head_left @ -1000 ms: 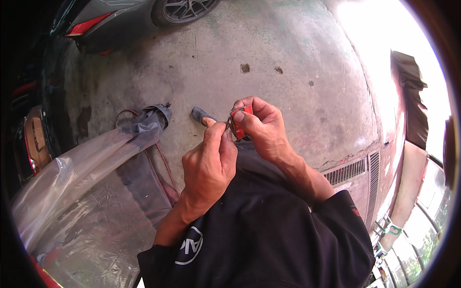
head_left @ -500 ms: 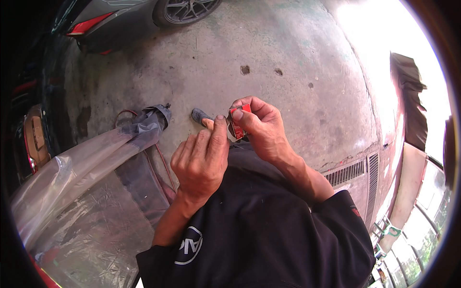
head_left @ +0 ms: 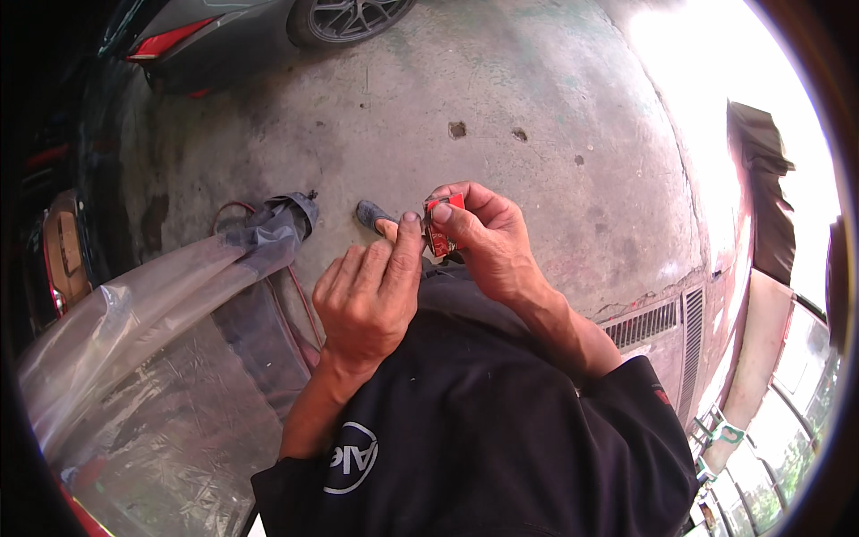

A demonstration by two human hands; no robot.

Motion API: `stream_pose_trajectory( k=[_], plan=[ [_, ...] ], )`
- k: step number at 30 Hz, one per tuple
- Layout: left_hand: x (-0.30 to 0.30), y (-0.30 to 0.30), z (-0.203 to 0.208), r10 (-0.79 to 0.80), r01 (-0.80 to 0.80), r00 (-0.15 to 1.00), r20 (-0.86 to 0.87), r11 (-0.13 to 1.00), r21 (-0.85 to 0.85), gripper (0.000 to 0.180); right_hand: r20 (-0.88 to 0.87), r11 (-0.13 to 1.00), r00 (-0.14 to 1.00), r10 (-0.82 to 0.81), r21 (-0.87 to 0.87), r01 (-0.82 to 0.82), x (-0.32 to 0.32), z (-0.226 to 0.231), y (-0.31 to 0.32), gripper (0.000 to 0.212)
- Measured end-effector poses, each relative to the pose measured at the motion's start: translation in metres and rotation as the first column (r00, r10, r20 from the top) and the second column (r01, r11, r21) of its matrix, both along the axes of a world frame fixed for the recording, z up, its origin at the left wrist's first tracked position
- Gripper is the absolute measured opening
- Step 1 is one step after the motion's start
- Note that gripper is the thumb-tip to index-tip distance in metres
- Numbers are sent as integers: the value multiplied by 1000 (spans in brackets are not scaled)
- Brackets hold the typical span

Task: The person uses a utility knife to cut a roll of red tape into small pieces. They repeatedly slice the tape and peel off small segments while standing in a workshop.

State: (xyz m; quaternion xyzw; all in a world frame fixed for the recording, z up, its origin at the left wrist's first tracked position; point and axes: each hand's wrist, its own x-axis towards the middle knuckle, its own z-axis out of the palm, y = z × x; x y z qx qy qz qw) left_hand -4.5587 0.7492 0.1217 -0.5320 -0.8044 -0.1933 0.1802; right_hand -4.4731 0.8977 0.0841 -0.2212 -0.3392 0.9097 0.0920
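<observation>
In front of my chest, my right hand (head_left: 492, 240) pinches a small flat red packet (head_left: 445, 234) with dark and pale markings. The thumb presses on its face and the fingers curl behind it. Close by on the left is my left hand (head_left: 369, 291), its back toward me and its fingers bent together. The left index fingertip is at the packet's left edge, beside a thin dark piece. What the left thumb and fingers pinch there is hidden.
Clear plastic sheeting (head_left: 161, 313) covers a vehicle at the left. A grey car (head_left: 233, 54) with a spoked wheel (head_left: 349, 16) stands at the far left. The concrete floor (head_left: 555, 197) has two small holes. A drain grate (head_left: 644, 324) lies on the right.
My left hand has shifted slightly left. My right hand still pinches the red packet, which has tilted a little.
</observation>
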Motion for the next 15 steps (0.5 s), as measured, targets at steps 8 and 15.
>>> stream_pose_trajectory(
  k=[8,15],
  plan=[
    [3,-1,0,-17,-31,935,355,991,127,27,-25,1000,1000,1,14,-1,0,-1,-2,18],
    [22,-3,16,29,-289,419,908,952,103,26,-10,999,1000,21,29,-21,1,1,-3,19]
  ],
)
